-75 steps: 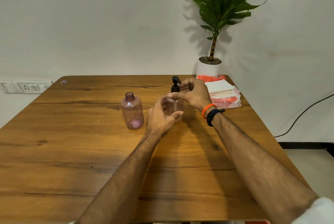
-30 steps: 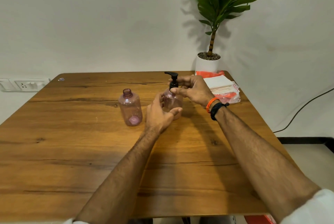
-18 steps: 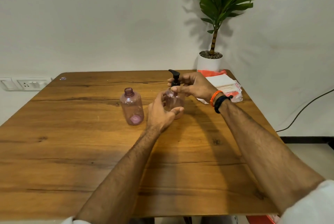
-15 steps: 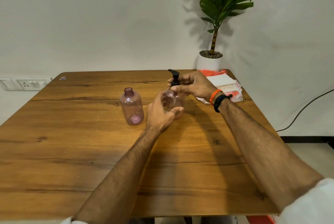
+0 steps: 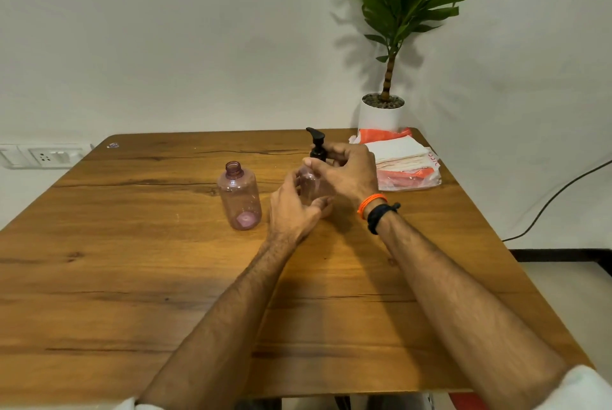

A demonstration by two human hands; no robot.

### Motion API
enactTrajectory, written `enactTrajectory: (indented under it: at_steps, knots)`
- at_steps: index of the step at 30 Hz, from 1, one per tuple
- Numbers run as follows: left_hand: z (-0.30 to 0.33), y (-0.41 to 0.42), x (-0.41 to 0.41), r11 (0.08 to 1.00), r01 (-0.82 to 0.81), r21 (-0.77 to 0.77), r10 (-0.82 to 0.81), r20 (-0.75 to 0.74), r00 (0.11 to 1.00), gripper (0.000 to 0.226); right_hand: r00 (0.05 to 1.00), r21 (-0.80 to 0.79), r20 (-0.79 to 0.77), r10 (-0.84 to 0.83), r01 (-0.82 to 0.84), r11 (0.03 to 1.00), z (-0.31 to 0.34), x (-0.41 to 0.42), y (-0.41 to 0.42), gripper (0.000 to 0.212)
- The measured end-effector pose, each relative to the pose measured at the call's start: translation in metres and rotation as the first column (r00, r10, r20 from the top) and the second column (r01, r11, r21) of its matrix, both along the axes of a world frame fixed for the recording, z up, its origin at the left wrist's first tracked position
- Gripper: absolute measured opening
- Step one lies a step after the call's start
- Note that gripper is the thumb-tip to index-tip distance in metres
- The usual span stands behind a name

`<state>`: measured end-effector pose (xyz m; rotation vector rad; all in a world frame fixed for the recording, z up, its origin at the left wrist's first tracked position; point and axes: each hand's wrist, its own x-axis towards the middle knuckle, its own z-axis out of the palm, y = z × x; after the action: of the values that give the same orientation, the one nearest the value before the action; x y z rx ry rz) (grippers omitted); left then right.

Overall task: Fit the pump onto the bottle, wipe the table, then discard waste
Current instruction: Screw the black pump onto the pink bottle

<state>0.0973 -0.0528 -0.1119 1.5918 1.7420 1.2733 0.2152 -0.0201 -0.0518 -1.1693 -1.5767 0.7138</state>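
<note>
Wooden table (image 5: 132, 277) carries an upright bottle (image 5: 313, 186) gripped by the left hand (image 5: 291, 207), while the right hand (image 5: 347, 171) pinches the pump (image 5: 317, 144) directly above its vertical neck.

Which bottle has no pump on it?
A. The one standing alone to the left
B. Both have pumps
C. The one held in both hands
A: the left bottle stands open-necked, while the black pump sits on the held bottle.

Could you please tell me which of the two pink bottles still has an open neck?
The left bottle, standing alone; the other bottle, between both hands, carries the black pump.
</note>
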Motion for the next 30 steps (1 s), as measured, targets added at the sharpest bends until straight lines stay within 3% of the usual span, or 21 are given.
enactTrajectory:
  at_steps: [5,9,12,18,22,30]
  knots:
    - [0.003,0.001,-0.004,0.999,0.038,-0.012,-0.038,0.0,0.999,0.073,0.892,-0.184,0.126,0.433,-0.408,0.894,0.03,0.03,0.02,0.033]
    - [0.003,0.0,-0.005,1.0,0.03,0.001,-0.03,0.005,1.0,0.072,0.872,-0.203,0.129,0.471,-0.442,0.874,0.032,0.03,0.025,0.032]
    - [0.002,0.0,-0.003,1.0,0.018,0.009,-0.018,0.008,1.0,0.071,0.924,-0.138,0.072,0.375,-0.364,0.921,0.018,0.025,0.021,0.033]
    - [0.001,-0.003,0.004,0.999,-0.03,0.032,0.029,0.02,0.999,0.065,0.998,-0.019,-0.018,0.053,-0.053,0.998,-0.001,0.003,0.003,0.031]
    - [0.001,-0.006,0.01,0.998,-0.044,0.044,0.043,0.015,0.999,0.064,0.987,0.041,-0.022,-0.159,0.16,0.986,-0.007,-0.013,-0.008,0.026]
    - [-0.002,-0.004,0.013,0.996,-0.081,0.047,0.081,-0.001,0.997,0.063,0.943,0.092,-0.063,-0.326,0.331,0.939,-0.006,-0.032,-0.021,0.017]
